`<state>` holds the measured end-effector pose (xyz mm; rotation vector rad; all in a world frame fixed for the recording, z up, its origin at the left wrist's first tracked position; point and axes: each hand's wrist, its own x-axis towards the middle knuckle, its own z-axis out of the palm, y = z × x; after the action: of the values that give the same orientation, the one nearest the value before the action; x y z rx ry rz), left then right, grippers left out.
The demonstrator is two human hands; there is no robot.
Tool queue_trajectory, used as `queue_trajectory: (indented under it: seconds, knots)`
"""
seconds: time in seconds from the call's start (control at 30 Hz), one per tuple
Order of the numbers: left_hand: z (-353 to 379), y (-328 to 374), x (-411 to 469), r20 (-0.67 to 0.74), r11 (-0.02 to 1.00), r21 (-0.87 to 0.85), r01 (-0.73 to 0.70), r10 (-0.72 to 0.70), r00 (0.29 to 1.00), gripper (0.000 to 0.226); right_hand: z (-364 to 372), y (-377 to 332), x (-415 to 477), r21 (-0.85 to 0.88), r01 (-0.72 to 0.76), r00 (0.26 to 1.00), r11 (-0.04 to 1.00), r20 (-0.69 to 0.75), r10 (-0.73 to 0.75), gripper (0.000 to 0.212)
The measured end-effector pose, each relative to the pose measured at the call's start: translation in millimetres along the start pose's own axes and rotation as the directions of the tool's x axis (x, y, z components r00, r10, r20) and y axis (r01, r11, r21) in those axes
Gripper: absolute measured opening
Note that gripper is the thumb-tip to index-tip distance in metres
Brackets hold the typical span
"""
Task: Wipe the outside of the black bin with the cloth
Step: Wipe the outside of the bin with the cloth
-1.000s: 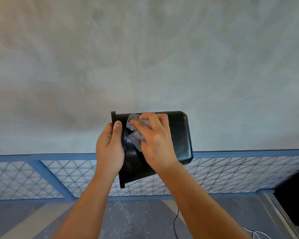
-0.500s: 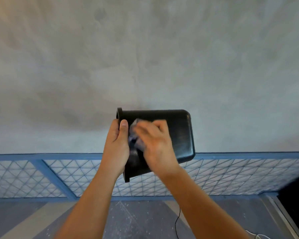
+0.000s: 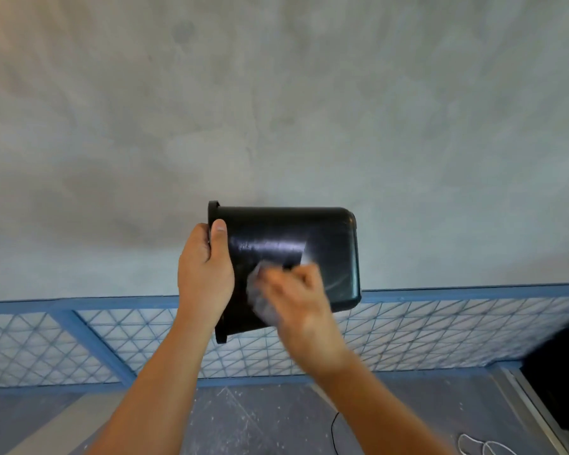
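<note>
A glossy black bin (image 3: 312, 238) is held up in the air on its side, with its rim to the left and its base to the right. My left hand (image 3: 206, 274) grips the rim, thumb on the outer wall. My right hand (image 3: 296, 307) is blurred with motion and presses a pale grey cloth (image 3: 260, 300) against the bin's lower side wall. Most of the cloth is hidden under the fingers. The bin's inside faces away and cannot be seen.
A grey concrete wall (image 3: 276, 110) fills the background. Below it runs a blue metal frame with wire mesh (image 3: 440, 333). A dark object (image 3: 562, 372) stands at the lower right, and thin cables (image 3: 473, 444) lie on the grey floor.
My right hand has slid the cloth down from the upper part of the bin's side to its lower part. The bin has shifted slightly and more of its upper wall now shows.
</note>
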<state>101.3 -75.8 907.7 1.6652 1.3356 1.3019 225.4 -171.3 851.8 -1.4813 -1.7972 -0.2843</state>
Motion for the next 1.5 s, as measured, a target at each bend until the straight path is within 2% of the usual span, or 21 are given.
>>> queue_trajectory:
  seconds: [0.07,0.1,0.2,0.27,0.33,0.4,0.5,0.57,0.63,0.67,0.77,0.8,0.87,0.9,0.97,1.03,1.1,1.3,1.43,1.5]
  knots:
    - [-4,2,6,-0.008,1.000,0.003,0.013,-0.013,1.000,0.043,3,-7,-23,0.003,0.076,0.997,0.997,0.008,-0.076,0.034]
    - [-7,2,6,0.005,1.000,0.021,0.008,-0.009,1.000,0.044,-1,2,-16,-0.013,0.055,0.998,0.998,-0.036,-0.055,0.038]
    - [-10,6,6,0.027,0.996,0.079,-0.039,0.037,0.999,0.046,-25,33,32,-0.049,-0.178,0.962,0.983,-0.220,0.163,0.037]
    - [-11,10,6,0.013,0.994,0.093,-0.052,0.051,0.999,0.046,-37,42,51,-0.051,-0.204,0.945,0.978,-0.272,0.183,0.038]
    - [-11,13,8,-0.003,0.992,0.108,-0.060,0.061,0.998,0.046,-30,28,42,-0.070,-0.176,0.966,0.982,-0.204,0.158,0.041]
    - [-14,10,9,-0.013,0.991,0.113,-0.068,0.070,0.997,0.045,-16,3,13,-0.087,-0.087,0.990,0.992,-0.122,0.076,0.048]
    - [-16,6,3,0.011,0.991,0.118,-0.063,0.062,0.998,0.046,-9,-4,-17,-0.039,0.001,0.994,0.999,-0.109,-0.005,0.055]
    - [-16,4,-5,0.023,0.987,0.140,-0.076,0.074,0.997,0.042,-20,13,-1,0.030,-0.144,0.980,0.989,-0.131,0.146,0.045]
    - [-15,4,-12,0.033,0.987,0.140,-0.079,0.075,0.997,0.039,-37,33,19,0.071,-0.301,0.925,0.951,-0.220,0.309,0.029]
    - [-14,5,-14,0.033,0.988,0.133,-0.075,0.071,0.997,0.039,-41,37,25,0.080,-0.328,0.910,0.941,-0.241,0.338,0.030]
    - [-11,6,-9,0.016,0.994,0.100,-0.052,0.050,0.999,0.044,-24,27,2,-0.024,-0.185,0.972,0.983,-0.151,0.179,0.056]
    - [-11,5,-7,0.010,0.995,0.088,-0.041,0.040,0.999,0.044,-15,17,-15,-0.057,-0.140,0.985,0.989,-0.106,0.133,0.058]
    - [-12,4,-6,0.010,0.996,0.079,-0.031,0.030,0.999,0.045,-12,12,-38,-0.084,-0.081,0.993,0.993,-0.094,0.073,0.044]
    - [-12,3,-6,0.014,0.996,0.085,-0.038,0.037,0.999,0.045,-18,18,-35,-0.064,-0.107,0.988,0.992,-0.116,0.099,0.038]
    - [-12,0,-11,0.026,0.994,0.097,-0.053,0.051,0.998,0.044,-39,41,-12,-0.055,-0.268,0.952,0.962,-0.172,0.255,0.035]
    - [-11,-1,-16,0.039,0.996,0.080,-0.043,0.040,0.998,0.044,-59,62,11,-0.062,-0.347,0.906,0.936,-0.281,0.317,0.035]
    - [-9,1,-19,0.035,0.998,0.061,-0.015,0.013,0.999,0.046,-63,70,12,-0.042,-0.360,0.881,0.932,-0.342,0.326,0.037]
    - [-5,2,-10,-0.021,1.000,0.025,-0.004,0.005,1.000,0.044,-28,47,-66,-0.024,-0.358,0.904,0.933,-0.258,0.340,0.047]
    - [2,2,-21,0.026,0.999,0.053,-0.007,0.005,1.000,0.043,-58,74,-9,-0.006,-0.374,0.873,0.927,-0.339,0.350,0.030]
    - [6,4,-28,0.026,0.999,0.042,0.015,-0.017,1.000,0.043,-72,86,13,-0.016,-0.400,0.854,0.916,-0.369,0.366,0.035]
